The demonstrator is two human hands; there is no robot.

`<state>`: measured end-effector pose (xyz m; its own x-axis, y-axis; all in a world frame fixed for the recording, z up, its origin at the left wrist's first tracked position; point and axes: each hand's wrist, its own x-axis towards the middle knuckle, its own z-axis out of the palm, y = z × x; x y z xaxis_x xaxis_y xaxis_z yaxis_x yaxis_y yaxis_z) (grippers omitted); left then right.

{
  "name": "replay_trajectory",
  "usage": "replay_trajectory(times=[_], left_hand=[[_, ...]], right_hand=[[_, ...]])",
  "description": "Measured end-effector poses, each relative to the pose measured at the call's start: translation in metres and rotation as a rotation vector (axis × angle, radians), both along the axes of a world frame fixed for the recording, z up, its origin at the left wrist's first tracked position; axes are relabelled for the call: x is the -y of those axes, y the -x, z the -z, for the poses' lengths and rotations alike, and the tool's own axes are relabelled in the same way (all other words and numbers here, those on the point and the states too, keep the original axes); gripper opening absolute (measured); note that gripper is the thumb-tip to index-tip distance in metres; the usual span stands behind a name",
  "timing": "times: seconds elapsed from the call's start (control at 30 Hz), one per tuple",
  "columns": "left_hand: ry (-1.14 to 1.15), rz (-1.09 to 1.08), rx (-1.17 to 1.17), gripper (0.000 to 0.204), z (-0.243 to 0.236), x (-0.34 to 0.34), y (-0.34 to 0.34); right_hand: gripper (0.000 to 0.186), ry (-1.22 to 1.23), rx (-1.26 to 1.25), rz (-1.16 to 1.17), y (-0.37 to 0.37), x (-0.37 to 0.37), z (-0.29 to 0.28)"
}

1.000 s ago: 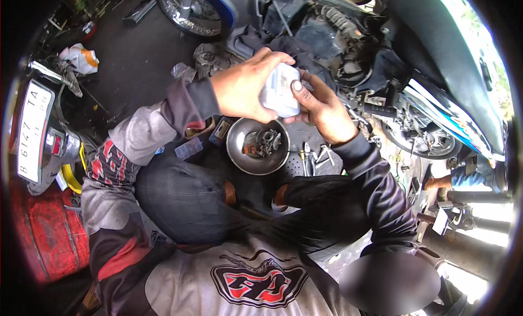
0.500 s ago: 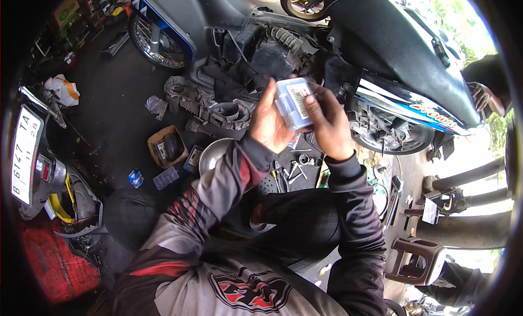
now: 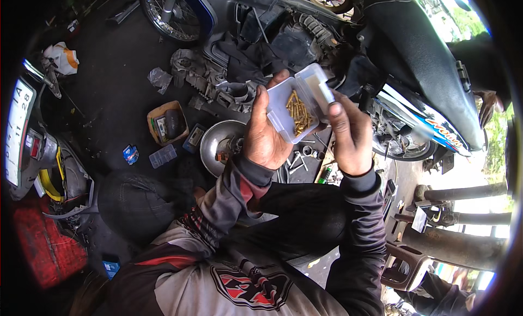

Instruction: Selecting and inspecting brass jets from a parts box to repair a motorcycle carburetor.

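Note:
A small clear plastic box (image 3: pixel 279 117) is held up in front of me with its hinged lid (image 3: pixel 311 79) swung open. Slim brass-coloured pieces (image 3: pixel 298 113), several of them, lie in a heap inside; their exact kind is too small to tell. My left hand (image 3: pixel 264 136) is closed round the box from its left side and underneath. On the other side my right hand (image 3: pixel 353 136) pinches the lid's edge, thumb on top and the other fingers partly hidden behind. Below the left wrist is a metal bowl (image 3: pixel 210 145) with small parts in it.
Engine casings (image 3: pixel 234 93) lie beyond my hands, before a motorcycle (image 3: pixel 408 44) at the right. An open cardboard box (image 3: pixel 154 117), a compartmented plastic case (image 3: pixel 163 156) and tools (image 3: pixel 297 162) are on the floor. A brown stool (image 3: pixel 406 267) stands at lower right.
The plastic box was closed and held between both hands; now its lid is open and the brass-coloured pieces show. My right hand has shifted right with the lid. The whole view has turned slightly.

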<state>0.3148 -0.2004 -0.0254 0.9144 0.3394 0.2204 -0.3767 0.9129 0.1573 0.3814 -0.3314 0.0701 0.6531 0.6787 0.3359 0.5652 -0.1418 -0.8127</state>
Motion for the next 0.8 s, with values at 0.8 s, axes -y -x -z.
replay_trajectory(times=[0.8], left_hand=[[-0.438,0.027,0.13,0.091,-0.018,-0.027,0.037]], right_hand=[[0.043,-0.198,0.013,0.2,-0.013,-0.002,0.009]])
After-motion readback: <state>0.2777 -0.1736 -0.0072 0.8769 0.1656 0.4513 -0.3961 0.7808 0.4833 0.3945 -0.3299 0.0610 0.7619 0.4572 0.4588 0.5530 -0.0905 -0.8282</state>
